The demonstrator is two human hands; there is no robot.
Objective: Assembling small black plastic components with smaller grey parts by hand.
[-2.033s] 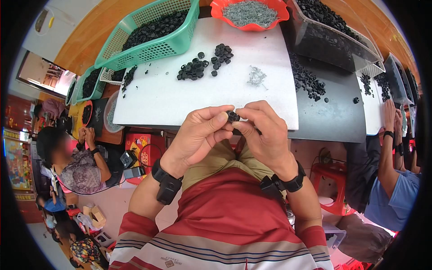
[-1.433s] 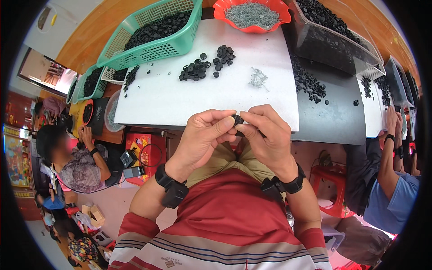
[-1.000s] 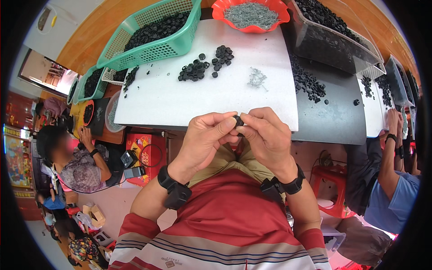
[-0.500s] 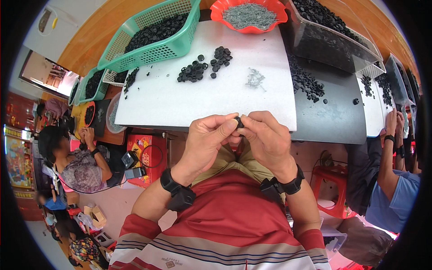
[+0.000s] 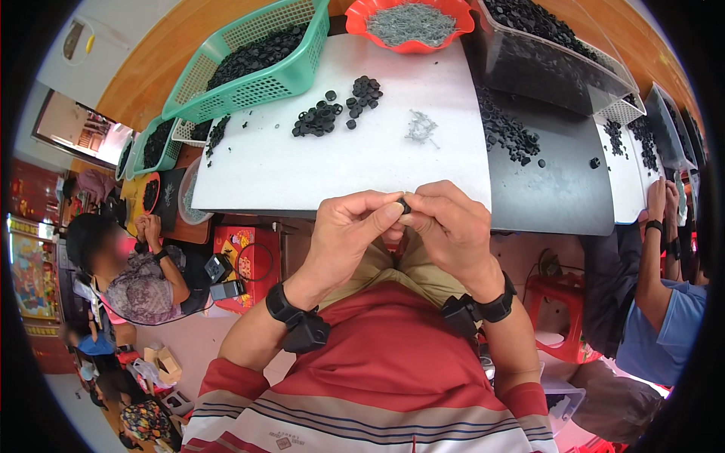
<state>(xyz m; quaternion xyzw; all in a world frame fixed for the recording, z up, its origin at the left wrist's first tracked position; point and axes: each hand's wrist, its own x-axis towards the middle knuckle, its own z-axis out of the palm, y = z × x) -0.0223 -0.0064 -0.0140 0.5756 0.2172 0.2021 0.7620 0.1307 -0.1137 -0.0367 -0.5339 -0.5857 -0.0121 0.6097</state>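
Note:
A small round black plastic part (image 5: 404,204) is pinched between my two hands just off the near edge of the white board (image 5: 332,177). My left hand (image 5: 349,232) has thumb and forefinger closed on one side of it. On the other side my right hand (image 5: 453,232) closes its fingertips on the same part, covering much of it. Farther up the board lie a pile of black ring-like parts (image 5: 317,121) and another pile of small black round parts (image 5: 365,92). To their right is a small heap of silvery screws (image 5: 423,128).
A green basket (image 5: 249,89) of black parts and a red scalloped bowl (image 5: 411,47) of screws stand at the back. A clear bin (image 5: 544,72) of black parts is at right, with loose black parts (image 5: 507,132) before it. People work at left and right; a red stool (image 5: 555,317) stands below.
Both hands stay pinched on the black part; my fingers have shifted slightly, and less of the part shows. The whole view has shifted a little.

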